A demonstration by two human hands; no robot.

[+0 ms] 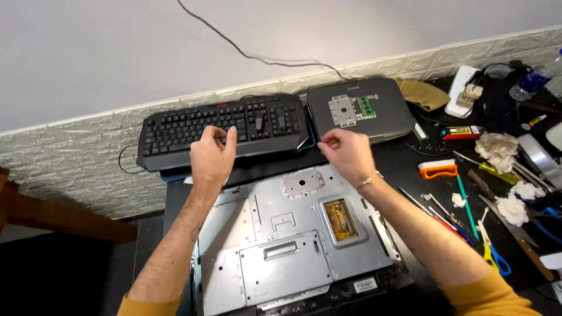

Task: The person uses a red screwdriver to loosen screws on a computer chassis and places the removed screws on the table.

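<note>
My left fingers (pixel 225 140) curl loosely on the keyboard (pixel 222 127) at the bench's back edge, holding nothing; my right hand (pixel 349 153) pinches narrowly, what, I cannot tell. Both reach over the chassis (pixel 287 246), which lies flat at the front edge.

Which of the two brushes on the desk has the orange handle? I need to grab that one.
The short, wide scrubbing brush with white bristles, right of the right hand. The other, a slim green-handled brush, lies just below it.
</note>
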